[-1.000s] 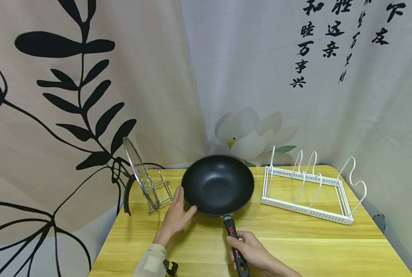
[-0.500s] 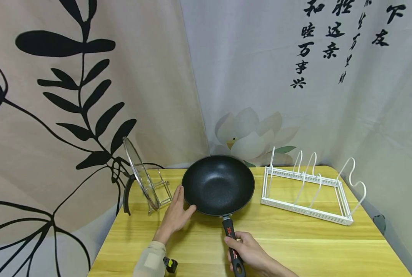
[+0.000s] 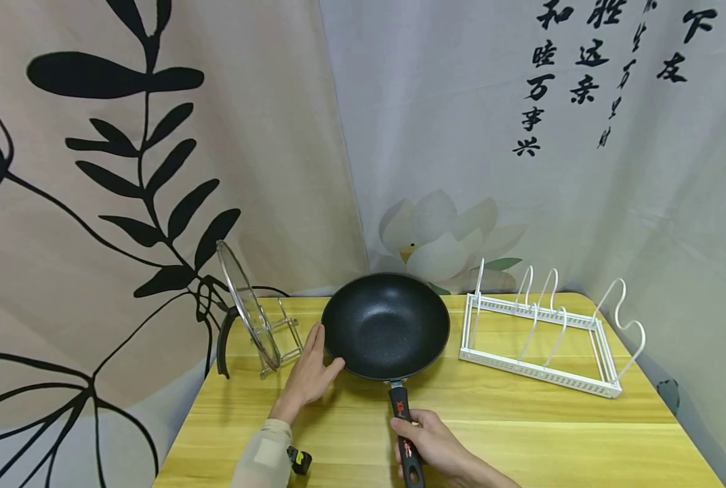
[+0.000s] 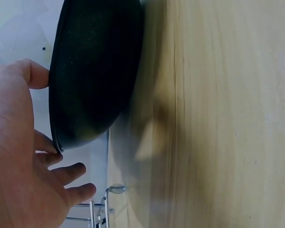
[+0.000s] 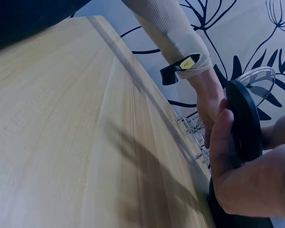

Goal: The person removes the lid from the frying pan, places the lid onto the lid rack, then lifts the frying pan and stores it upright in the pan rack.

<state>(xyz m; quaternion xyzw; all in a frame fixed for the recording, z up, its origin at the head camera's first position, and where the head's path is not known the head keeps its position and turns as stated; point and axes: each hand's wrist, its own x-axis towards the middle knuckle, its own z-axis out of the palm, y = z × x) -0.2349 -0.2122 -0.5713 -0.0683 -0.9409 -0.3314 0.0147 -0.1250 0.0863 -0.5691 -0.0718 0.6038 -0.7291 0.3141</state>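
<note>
A black frying pan (image 3: 387,325) sits at the middle of the table, its handle toward me. My right hand (image 3: 432,440) grips the black handle (image 3: 401,401), thumb on top. In the right wrist view the fingers (image 5: 223,137) curl round the handle's end. My left hand (image 3: 308,376) rests at the pan's left rim with fingers extended. The left wrist view has its thumb tip and a fingertip right at the rim of the pan (image 4: 95,71), the other fingers spread apart below. The pan's underside is close over the wood in that view.
On the left, a glass lid (image 3: 247,308) leans in a small metal wire rack (image 3: 286,332). A white rack (image 3: 539,373) with upright wire dividers stands at the right. The wooden table (image 3: 552,447) meets a printed curtain (image 3: 277,135) at the back.
The handle's end has swung left with my right hand, turning the pan slightly. The pan's bowl has shifted a touch right. My left hand has barely moved.
</note>
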